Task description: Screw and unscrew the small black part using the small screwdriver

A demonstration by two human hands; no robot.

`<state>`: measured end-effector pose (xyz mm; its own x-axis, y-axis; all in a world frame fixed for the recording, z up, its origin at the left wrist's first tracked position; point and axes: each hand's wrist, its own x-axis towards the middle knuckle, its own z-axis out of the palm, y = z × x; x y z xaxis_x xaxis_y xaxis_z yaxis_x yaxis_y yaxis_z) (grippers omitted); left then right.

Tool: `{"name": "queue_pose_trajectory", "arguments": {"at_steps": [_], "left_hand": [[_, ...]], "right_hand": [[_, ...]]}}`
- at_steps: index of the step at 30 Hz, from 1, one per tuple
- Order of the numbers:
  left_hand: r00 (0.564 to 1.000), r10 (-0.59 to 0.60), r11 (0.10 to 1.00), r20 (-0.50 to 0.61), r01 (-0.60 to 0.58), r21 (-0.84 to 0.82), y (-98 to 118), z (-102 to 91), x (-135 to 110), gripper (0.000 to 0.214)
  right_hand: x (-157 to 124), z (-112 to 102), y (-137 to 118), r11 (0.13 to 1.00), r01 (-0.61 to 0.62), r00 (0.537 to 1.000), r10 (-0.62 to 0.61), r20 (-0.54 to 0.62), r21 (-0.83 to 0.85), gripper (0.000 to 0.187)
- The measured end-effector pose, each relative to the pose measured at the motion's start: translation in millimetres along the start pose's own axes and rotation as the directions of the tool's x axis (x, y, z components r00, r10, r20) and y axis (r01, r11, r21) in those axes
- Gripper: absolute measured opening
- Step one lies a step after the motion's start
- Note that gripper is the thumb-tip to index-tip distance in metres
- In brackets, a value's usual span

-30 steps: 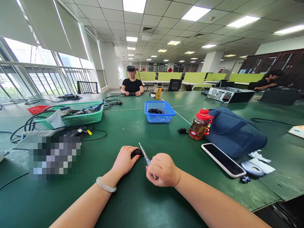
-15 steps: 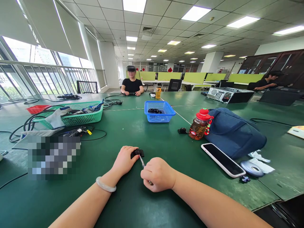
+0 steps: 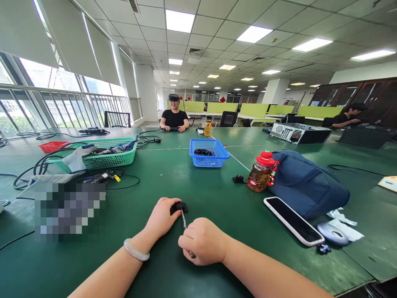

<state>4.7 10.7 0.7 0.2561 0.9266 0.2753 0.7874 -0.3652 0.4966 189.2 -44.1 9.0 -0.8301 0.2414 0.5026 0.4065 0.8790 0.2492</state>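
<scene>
A small black part (image 3: 182, 206) lies on the green table (image 3: 161, 182), straight ahead of me. My left hand (image 3: 163, 216), with a pale bangle at the wrist, grips its left side between thumb and fingers. In a closed fist, my right hand (image 3: 203, 242) holds a slim silver tool (image 3: 185, 221), shaped like a screwdriver. Its narrow tip points away from me and meets the near side of the black part. A brownish rounded end shows below the fist; the fingers hide the rest of the handle.
Beyond my hands stands a blue basket (image 3: 209, 161) with black pieces inside. A green basket (image 3: 124, 157) holding gloves and cables sits left. On the right are a black piece (image 3: 238, 179), a bottle (image 3: 259, 176), a blue bag (image 3: 307, 182) and a phone (image 3: 293, 219). A person (image 3: 174, 118) sits opposite.
The whole view has shifted slightly down as my head tilted. My right fist has moved slightly left and nearer to me relative to the black part; both grips stay the same.
</scene>
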Motion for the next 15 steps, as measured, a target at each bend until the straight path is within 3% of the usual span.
{"name": "queue_pose_trajectory", "arguments": {"at_steps": [8,15], "left_hand": [[0.995,0.078,0.997,0.059,-0.076,-0.027,-2,-8.0,5,0.027],[0.991,0.099,0.995,0.086,-0.096,-0.034,-6,-10.5,6,0.028]], "right_hand": [[1,-7,9,0.994,-0.112,0.981,0.110,-0.159,-0.005,0.031],[-3,-5,14,0.993,-0.115,0.976,0.109,-0.188,-0.017,0.038]]}}
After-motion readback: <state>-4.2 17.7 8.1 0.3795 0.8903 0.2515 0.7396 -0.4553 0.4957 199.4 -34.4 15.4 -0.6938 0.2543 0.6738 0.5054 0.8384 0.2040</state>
